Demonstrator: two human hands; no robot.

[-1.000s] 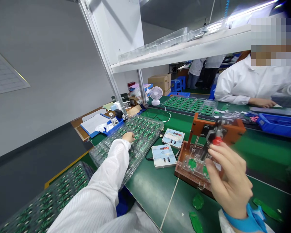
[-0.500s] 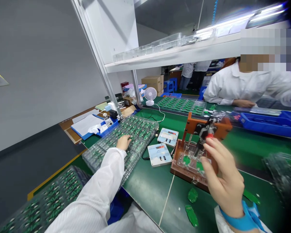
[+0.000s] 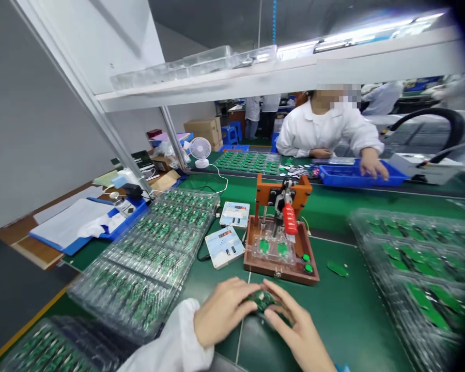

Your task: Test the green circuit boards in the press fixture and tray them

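Note:
My left hand [image 3: 222, 311] and my right hand [image 3: 292, 323] meet over the front of the green bench. Between their fingers is a green circuit board [image 3: 263, 299], partly covered by the fingertips; whether there is more than one board I cannot tell. Just beyond the hands stands a toggle-clamp test fixture [image 3: 281, 271] with an orange bracket, a brown wooden base and a raised red handle [image 3: 290, 219]. Green pieces show in its clear plate [image 3: 272, 250]. Two white display boxes [image 3: 225, 247] sit to its left, their red digits lit.
A clear tray of circuit boards [image 3: 155, 248] fills the left side, with another stack [image 3: 42, 351] below it. Clear trays [image 3: 406, 274] holding green boards stand at right. A loose green board [image 3: 337, 268] lies nearby. Across the bench, a co-worker's hand [image 3: 373, 164] reaches over a blue bin [image 3: 333, 178].
My left hand has left the tray of boards and come to the bench front. My right hand has left the red handle, and both hands now hold a board. The view has swung right.

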